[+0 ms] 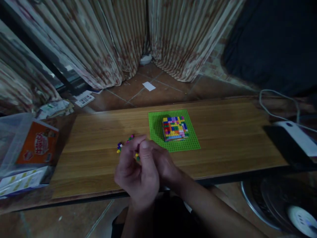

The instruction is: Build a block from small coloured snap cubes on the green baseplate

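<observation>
My left hand [140,172] is raised over the near side of the wooden table, palm turned up, its fingers curled and thumb pressed in. Against it, partly behind its thumb, is my right hand [164,162], also closed. Whatever lies between the fingertips is hidden. Just beyond them are several small loose building bricks [119,146] in mixed colours, some covered by my fingers. A green baseplate [193,142] lies a little to the right and farther off. On it stands a block built of multicoloured bricks [174,128], apart from both hands.
A clear plastic bin [15,132] with an orange packet [38,143] stands left of the wooden table [230,132]. A white device [297,137] with a cable sits at the right end. Below right is a round dark object [284,201]. Curtains [173,36] hang behind.
</observation>
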Motion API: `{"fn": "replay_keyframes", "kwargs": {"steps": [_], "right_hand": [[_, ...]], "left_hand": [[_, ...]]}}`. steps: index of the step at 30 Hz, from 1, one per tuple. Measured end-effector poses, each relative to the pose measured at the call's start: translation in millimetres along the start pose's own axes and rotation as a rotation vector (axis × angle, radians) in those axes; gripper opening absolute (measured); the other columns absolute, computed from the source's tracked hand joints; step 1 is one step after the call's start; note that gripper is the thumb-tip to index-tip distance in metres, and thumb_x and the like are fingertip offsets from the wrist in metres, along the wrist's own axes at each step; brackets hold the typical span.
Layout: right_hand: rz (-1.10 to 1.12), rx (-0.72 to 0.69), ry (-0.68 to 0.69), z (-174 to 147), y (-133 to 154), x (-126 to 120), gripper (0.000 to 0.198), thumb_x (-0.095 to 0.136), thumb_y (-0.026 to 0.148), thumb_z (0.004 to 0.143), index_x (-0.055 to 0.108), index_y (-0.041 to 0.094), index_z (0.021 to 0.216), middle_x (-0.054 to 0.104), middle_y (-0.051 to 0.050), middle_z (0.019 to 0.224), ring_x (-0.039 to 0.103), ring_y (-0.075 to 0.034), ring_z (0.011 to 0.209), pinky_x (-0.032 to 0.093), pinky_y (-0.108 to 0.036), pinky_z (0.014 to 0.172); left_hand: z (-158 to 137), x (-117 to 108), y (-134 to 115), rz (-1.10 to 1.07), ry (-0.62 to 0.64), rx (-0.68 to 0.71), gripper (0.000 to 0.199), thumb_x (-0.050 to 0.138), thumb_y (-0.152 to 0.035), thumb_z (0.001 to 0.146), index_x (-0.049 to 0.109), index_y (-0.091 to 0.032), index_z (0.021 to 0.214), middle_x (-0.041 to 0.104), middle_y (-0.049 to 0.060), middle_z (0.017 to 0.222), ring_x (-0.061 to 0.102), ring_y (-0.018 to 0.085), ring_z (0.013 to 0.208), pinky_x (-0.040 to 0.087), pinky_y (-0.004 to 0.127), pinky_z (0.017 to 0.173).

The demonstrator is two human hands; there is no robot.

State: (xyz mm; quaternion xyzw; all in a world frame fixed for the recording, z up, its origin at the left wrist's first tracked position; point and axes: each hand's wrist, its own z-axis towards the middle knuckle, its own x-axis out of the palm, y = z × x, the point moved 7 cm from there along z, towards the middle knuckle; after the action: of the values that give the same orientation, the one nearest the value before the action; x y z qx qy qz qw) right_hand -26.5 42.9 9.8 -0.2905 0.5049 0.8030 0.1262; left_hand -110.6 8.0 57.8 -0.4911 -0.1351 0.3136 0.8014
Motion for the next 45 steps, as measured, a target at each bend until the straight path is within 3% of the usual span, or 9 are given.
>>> {"fn": "replay_keyframes", "kwargs": {"steps": [3,8,11,15,20,24,33,39,45], "right_hand": [[0.111,-0.059,-0.056,-4,-8,-34,0.028,0.045,0.016,0.096,0.069,0.025,0.107,0.066,-0.004,0.097,0.064,-0.015,0.089,0.054,-0.028,0.077],[0.055,0.063,-0.294,-16,-44,-102,0.018,0.056,0.024,0.094,0.072,0.026,0.101,0.071,-0.003,0.098,0.067,-0.017,0.093,0.054,-0.033,0.083],[0.007,0.109,-0.331,-21,-60,-122,0.018,0.061,0.026,0.090,0.072,0.026,0.104,0.073,-0.003,0.096,0.069,-0.018,0.087,0.055,-0.034,0.080],[-0.062,0.098,-0.237,-20,-65,-119,0.021,0.060,0.023,0.089,0.072,0.026,0.106,0.074,-0.003,0.095,0.068,-0.019,0.084,0.055,-0.036,0.079],[-0.133,0.092,-0.188,-14,-69,-108,0.026,0.058,0.019,0.087,0.071,0.026,0.109,0.074,-0.004,0.098,0.068,-0.020,0.086,0.054,-0.037,0.081],[-0.179,0.106,-0.192,-12,-72,-106,0.029,0.057,0.016,0.086,0.070,0.024,0.111,0.073,-0.005,0.098,0.068,-0.020,0.086,0.054,-0.037,0.082],[-0.098,0.196,-0.294,-14,-76,-113,0.024,0.064,0.017,0.080,0.069,0.019,0.103,0.067,-0.002,0.091,0.060,-0.013,0.066,0.052,-0.028,0.065],[0.151,0.441,-0.431,-21,-103,-121,0.025,0.067,0.034,0.081,0.070,0.019,0.101,0.068,-0.003,0.089,0.057,-0.012,0.063,0.047,-0.027,0.058],[0.174,0.598,-0.371,-23,-117,-106,0.046,0.069,0.046,0.078,0.065,0.017,0.113,0.071,-0.008,0.102,0.064,-0.019,0.078,0.052,-0.035,0.068]], "left_hand": [[3,4,13,0.059,0.017,-0.087,0.011,0.063,-0.026,0.089,0.069,-0.022,0.098,0.070,0.000,0.087,0.067,0.014,0.077,0.055,0.028,0.072],[-10,48,30,0.116,0.407,-0.217,0.011,0.061,-0.022,0.088,0.069,-0.019,0.095,0.072,0.002,0.085,0.066,0.014,0.072,0.054,0.025,0.063],[-26,71,30,0.126,0.552,-0.238,0.017,0.058,-0.017,0.088,0.069,-0.019,0.100,0.074,0.004,0.090,0.067,0.014,0.070,0.054,0.026,0.062],[-43,91,28,0.085,0.647,-0.253,0.027,0.054,-0.015,0.089,0.066,-0.021,0.112,0.074,0.005,0.097,0.068,0.015,0.071,0.056,0.029,0.064],[-52,101,32,0.100,0.685,-0.269,0.034,0.052,-0.014,0.089,0.062,-0.020,0.121,0.072,0.009,0.112,0.071,0.021,0.095,0.059,0.038,0.082],[-56,103,36,0.138,0.719,-0.305,0.038,0.050,-0.014,0.089,0.059,-0.018,0.125,0.069,0.012,0.122,0.067,0.026,0.110,0.058,0.043,0.088],[-57,105,35,0.163,0.773,-0.398,0.042,0.049,-0.017,0.090,0.055,-0.017,0.131,0.067,0.010,0.126,0.065,0.023,0.113,0.054,0.041,0.097],[-56,105,33,0.217,0.782,-0.386,0.040,0.050,-0.017,0.090,0.055,-0.019,0.130,0.072,0.008,0.108,0.070,0.022,0.096,0.056,0.041,0.089],[-56,108,32,0.264,0.779,-0.326,0.041,0.048,-0.015,0.091,0.054,-0.016,0.131,0.070,0.011,0.116,0.067,0.023,0.105,0.053,0.043,0.095]]}}
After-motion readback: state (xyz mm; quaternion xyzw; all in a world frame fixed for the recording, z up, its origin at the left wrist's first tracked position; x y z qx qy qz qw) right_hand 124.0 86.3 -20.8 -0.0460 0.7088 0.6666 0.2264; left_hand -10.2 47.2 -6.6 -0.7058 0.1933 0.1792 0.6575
